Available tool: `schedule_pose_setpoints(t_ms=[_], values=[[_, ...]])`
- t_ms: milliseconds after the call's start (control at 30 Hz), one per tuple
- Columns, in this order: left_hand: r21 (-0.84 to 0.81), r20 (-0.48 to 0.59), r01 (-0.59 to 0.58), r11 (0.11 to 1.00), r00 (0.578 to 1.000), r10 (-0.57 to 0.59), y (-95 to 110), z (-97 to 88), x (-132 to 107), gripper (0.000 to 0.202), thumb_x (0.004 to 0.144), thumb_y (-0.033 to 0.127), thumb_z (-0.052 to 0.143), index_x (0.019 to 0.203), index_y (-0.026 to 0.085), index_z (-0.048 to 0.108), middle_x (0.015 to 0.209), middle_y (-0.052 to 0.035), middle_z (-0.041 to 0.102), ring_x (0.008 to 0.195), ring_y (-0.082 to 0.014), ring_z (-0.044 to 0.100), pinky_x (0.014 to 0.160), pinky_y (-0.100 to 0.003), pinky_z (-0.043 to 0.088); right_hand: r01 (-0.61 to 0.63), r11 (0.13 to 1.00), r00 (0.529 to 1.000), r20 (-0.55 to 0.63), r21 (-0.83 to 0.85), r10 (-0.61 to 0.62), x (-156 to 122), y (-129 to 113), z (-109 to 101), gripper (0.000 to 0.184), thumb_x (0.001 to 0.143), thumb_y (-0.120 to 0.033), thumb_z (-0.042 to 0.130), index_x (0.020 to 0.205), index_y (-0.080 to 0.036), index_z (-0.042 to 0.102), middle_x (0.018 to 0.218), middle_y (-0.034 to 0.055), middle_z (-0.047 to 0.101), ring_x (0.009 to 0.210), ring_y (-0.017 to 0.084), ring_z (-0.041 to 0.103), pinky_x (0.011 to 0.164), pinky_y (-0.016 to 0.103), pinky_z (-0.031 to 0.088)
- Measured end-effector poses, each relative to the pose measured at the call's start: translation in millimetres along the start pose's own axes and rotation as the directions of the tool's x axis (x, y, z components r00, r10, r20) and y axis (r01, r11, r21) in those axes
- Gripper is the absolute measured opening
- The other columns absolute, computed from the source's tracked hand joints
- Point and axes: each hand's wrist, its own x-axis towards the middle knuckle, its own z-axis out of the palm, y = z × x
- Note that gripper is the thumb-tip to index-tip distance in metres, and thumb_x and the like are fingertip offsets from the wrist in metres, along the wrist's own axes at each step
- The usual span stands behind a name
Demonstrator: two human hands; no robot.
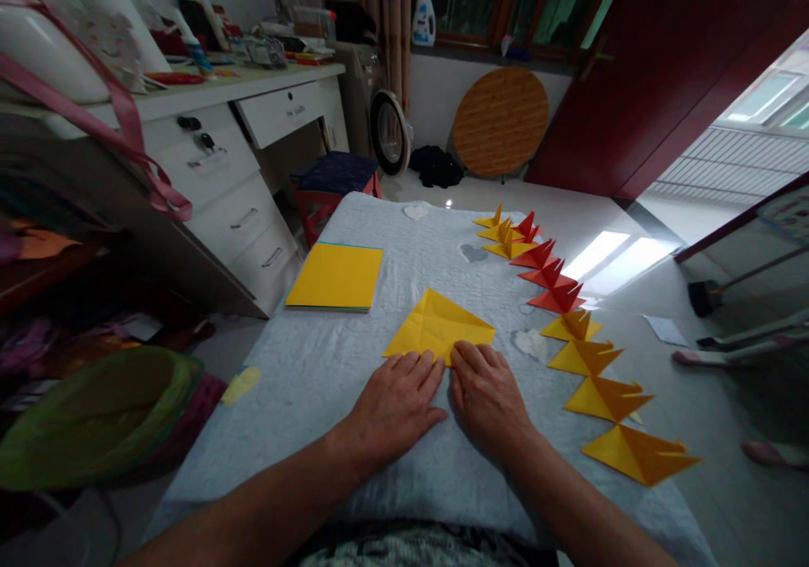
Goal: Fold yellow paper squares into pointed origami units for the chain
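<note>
A creased sheet of yellow origami paper (436,318) lies on the cloth-covered table in front of me, one corner pointing away. My left hand (401,398) rests on its near left edge, fingers laid flat and the thumb held apart. At the near right edge, the bent fingers of my right hand (486,386) press on the paper; their tips and what is under them are partly hidden. Left of the sheet is a stack of square paper (334,276), yellow on top. Folded yellow paper cranes (638,453) and red paper cranes (556,297) form a line along the right side.
A pale blue cloth (297,398) covers the table. Beyond it stand a stool (338,175), a white desk (215,163) and a washing machine (388,133) with its door open. A green-lined basket (101,415) is at the left, and a round wooden tabletop (502,120) leans on the wall.
</note>
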Motion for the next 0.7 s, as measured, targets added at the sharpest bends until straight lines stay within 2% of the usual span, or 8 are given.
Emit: schedule_pose_setpoints(t_ms=[133, 233, 400, 567, 700], values=[[-0.02, -0.011, 0.022, 1.0, 1.0, -0.022, 4, 5.8, -2, 0.064, 0.093, 0.056, 0.056, 0.14, 0.014, 0.05, 0.14, -0.0159, 0.058, 0.126, -0.0312, 0.053, 0.109, -0.047, 0.04, 0.019, 1.0, 1.0, -0.006, -0.022, -0.019, -3, -1, 0, 0.022, 0.093, -0.014, 0.051, 0.107, -0.015, 0.068, 0.115, 0.0138, 0.068, 0.099, 0.028, 0.056, 0.087, 0.043, 0.046], [-0.041, -0.019, 0.024, 0.999, 1.0, -0.024, 3, 9.0, -3, 0.062, 0.095, 0.055, 0.053, 0.142, 0.015, 0.05, 0.14, -0.0153, 0.058, 0.128, -0.0304, 0.051, 0.111, -0.047, 0.037, 0.024, 0.999, 1.0, -0.019, -0.023, -0.024, -4, -1, -1, 0.023, 0.093, -0.017, 0.053, 0.112, -0.017, 0.068, 0.12, 0.0129, 0.068, 0.099, 0.027, 0.056, 0.088, 0.043, 0.045], [-0.037, -0.03, 0.012, 0.999, 0.999, -0.013, 3, 12.3, -3, 0.064, 0.094, 0.054, 0.055, 0.143, 0.013, 0.047, 0.144, -0.0153, 0.054, 0.134, -0.0309, 0.047, 0.113, -0.046, 0.035, 0.018, 1.0, 1.0, -0.013, -0.011, -0.018, -4, -2, -2, 0.021, 0.094, -0.019, 0.055, 0.11, -0.018, 0.069, 0.118, 0.0116, 0.068, 0.097, 0.027, 0.057, 0.087, 0.043, 0.044], [-0.045, -0.023, 0.006, 0.999, 1.0, -0.007, 4, 10.6, -2, 0.061, 0.094, 0.052, 0.056, 0.141, 0.013, 0.049, 0.143, -0.015, 0.056, 0.132, -0.0307, 0.049, 0.113, -0.046, 0.036, 0.018, 1.0, 1.0, -0.023, -0.024, -0.019, -3, -3, -4, 0.018, 0.093, -0.019, 0.056, 0.105, -0.018, 0.069, 0.115, 0.0115, 0.069, 0.094, 0.027, 0.057, 0.084, 0.043, 0.044], [-0.065, -0.026, -0.005, 0.998, 1.0, 0.003, 4, 8.7, -2, 0.059, 0.096, 0.05, 0.052, 0.143, 0.013, 0.047, 0.145, -0.0164, 0.054, 0.134, -0.0303, 0.048, 0.114, -0.047, 0.036, 0.043, 0.999, 0.999, -0.021, 0.002, -0.043, -4, -3, 1, 0.02, 0.093, -0.015, 0.053, 0.106, -0.018, 0.068, 0.115, 0.0123, 0.069, 0.099, 0.027, 0.058, 0.088, 0.043, 0.047]])
